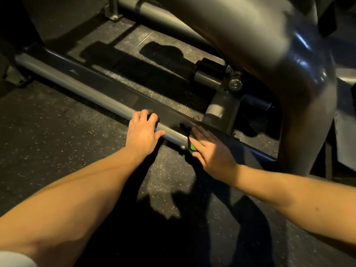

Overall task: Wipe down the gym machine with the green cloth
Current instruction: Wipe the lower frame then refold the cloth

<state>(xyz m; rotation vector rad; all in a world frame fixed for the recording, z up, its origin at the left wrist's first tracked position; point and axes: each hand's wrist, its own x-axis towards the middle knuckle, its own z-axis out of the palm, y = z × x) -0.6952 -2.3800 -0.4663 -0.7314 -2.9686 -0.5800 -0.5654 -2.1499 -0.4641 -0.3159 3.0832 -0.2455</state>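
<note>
The gym machine's low grey base rail (pixel 92 93) runs diagonally across the floor from upper left to lower right. My left hand (pixel 143 132) grips this rail, fingers curled over its top and thumb along its near side. Just to the right, my right hand (pixel 209 149) lies with straight fingers on the green cloth (pixel 192 146), pressing it against the rail. Only a small strip of the cloth shows at the hand's left edge; the rest is hidden under the palm.
A thick curved frame tube (pixel 289 60) of the machine rises at the right. A pivot joint with a bolt (pixel 235 85) sits behind the rail. A second grey tube (pixel 154 12) lies at the back. Speckled black rubber floor (pixel 57 143) surrounds everything.
</note>
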